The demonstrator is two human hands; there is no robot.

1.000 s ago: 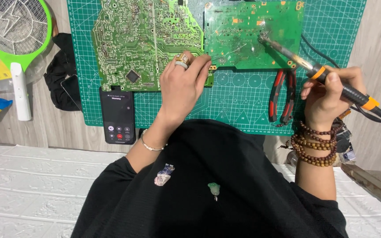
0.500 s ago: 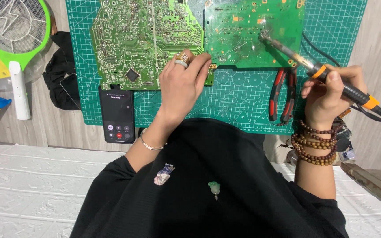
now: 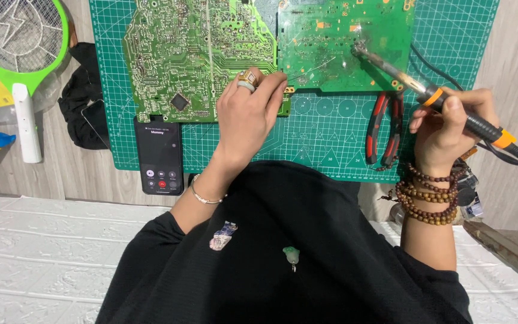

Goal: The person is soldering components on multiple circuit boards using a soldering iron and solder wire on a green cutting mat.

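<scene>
Black-and-orange soldering iron slants up-left from the grasping right hand, tip on the smaller green circuit board.
Left hand pinches thin solder wire running right toward that tip.

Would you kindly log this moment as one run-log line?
right hand: grips soldering iron, tip on right circuit board | left hand: feeds thin solder wire | pliers: idle on mat

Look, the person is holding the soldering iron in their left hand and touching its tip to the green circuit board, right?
Not quite. The head view shows the soldering iron in the right hand, not the left. Its tip does touch the green circuit board. The left hand rests at the boards' lower edge, holding a thin wire.
</scene>
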